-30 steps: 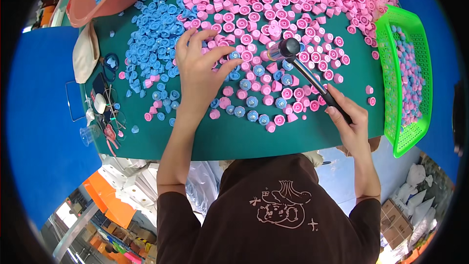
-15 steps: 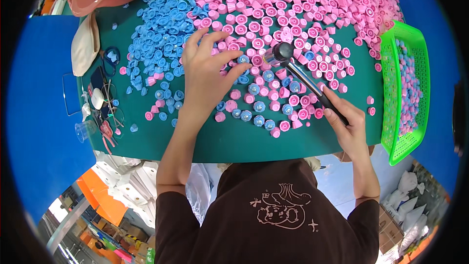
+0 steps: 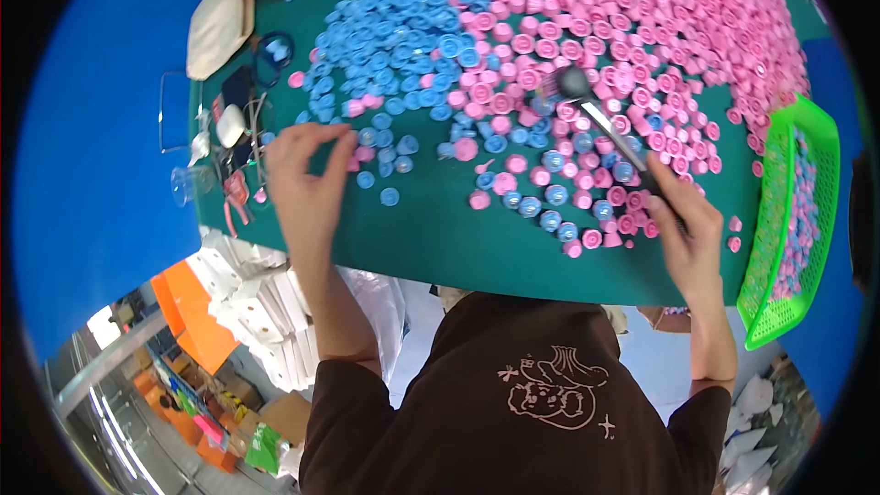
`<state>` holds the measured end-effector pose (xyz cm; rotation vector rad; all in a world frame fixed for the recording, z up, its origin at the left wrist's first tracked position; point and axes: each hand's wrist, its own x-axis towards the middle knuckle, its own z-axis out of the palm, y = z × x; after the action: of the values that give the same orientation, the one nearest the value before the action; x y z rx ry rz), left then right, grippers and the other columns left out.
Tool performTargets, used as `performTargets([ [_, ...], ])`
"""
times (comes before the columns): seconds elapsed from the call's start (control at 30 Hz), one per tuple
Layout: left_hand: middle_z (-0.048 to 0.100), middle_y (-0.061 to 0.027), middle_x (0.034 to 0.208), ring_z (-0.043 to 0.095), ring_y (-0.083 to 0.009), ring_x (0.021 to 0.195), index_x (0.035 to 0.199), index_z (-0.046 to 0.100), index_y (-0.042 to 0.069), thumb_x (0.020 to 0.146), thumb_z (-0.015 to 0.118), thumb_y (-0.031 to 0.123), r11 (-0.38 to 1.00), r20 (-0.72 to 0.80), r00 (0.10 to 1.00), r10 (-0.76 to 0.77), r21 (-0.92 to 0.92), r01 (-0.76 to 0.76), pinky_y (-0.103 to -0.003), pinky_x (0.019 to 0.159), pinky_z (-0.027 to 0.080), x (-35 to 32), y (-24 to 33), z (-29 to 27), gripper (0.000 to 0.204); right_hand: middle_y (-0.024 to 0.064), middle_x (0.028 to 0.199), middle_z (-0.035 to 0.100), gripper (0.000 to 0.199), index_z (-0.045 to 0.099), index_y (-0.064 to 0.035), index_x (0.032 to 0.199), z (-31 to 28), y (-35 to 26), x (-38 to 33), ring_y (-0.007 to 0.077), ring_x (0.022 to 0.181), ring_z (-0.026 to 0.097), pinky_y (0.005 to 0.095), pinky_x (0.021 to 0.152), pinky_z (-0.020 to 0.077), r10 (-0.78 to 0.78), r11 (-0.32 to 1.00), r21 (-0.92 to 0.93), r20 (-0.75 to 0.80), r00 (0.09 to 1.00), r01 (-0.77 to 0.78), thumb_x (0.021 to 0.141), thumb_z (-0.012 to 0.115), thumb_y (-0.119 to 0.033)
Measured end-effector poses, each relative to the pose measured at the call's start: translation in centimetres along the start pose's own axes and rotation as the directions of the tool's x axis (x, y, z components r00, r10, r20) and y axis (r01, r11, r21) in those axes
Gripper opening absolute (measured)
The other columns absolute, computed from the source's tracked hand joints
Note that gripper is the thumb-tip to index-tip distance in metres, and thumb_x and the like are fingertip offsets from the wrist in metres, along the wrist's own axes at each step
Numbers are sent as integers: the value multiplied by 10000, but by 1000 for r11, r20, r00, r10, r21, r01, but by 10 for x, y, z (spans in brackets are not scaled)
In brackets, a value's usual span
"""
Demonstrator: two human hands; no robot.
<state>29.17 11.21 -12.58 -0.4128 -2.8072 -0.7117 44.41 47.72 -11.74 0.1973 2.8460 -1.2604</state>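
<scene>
In my right hand (image 3: 689,225) is a small hammer (image 3: 605,126) with a rounded black head, shiny shaft and black grip. Its head hovers over pink cup-shaped plastic pieces (image 3: 548,29), slightly blurred. To the left, my left hand (image 3: 307,179) has thumb and index fingertips brought together; anything between them is too small to make out. Blue caps (image 3: 383,137) and a few pink pieces lie beside those fingertips. Between the hands, blue-topped pieces with shiny centres (image 3: 555,194) sit among pink ones on the green tabletop (image 3: 440,247).
A blue cap heap (image 3: 390,46) and a larger pink heap (image 3: 697,9) cover the far side. A green basket (image 3: 756,266) with mixed pieces stands right. At left lie a cream pouch (image 3: 218,32), a clear cup (image 3: 190,185) and pliers (image 3: 236,197).
My left hand has moved left and toward me, from the blue-topped pieces to the loose caps at the left. The hammer remains in my right hand. The whole view has shifted.
</scene>
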Motion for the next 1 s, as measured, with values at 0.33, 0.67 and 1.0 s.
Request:
performTargets([
  [0.33, 688, -60, 876, 592, -247, 830, 917, 720, 69, 733, 783, 130, 998, 25, 1000, 3, -68, -2, -361, 764, 466, 1, 1, 25, 204, 53, 856, 639, 403, 593, -24, 1299, -3, 8, -1, 102, 710, 520, 235, 653, 432, -64, 995, 63, -178, 982, 76, 898, 636, -37],
  [0.67, 706, -99, 930, 631, -237, 783, 979, 720, 26, 762, 769, 151, 987, 225, 970, -97, -106, 123, -349, 700, 501, 5, 2, 19, 255, 35, 815, 606, 409, 594, -29, 1301, -8, 17, -14, 96, 708, 501, 233, 653, 419, 74, 991, 126, -185, 980, -51, 893, 628, -18],
  [1.0, 671, -60, 867, 589, -136, 749, 967, 722, 45, 732, 800, 116, 962, 153, 964, -220, -133, 240, -279, 631, 441, 9, -8, 21, 258, 89, 886, 681, 394, 601, -17, 1287, -3, 18, -13, 117, 775, 578, 253, 739, 459, 30, 992, 124, -166, 986, -10, 897, 645, -54],
])
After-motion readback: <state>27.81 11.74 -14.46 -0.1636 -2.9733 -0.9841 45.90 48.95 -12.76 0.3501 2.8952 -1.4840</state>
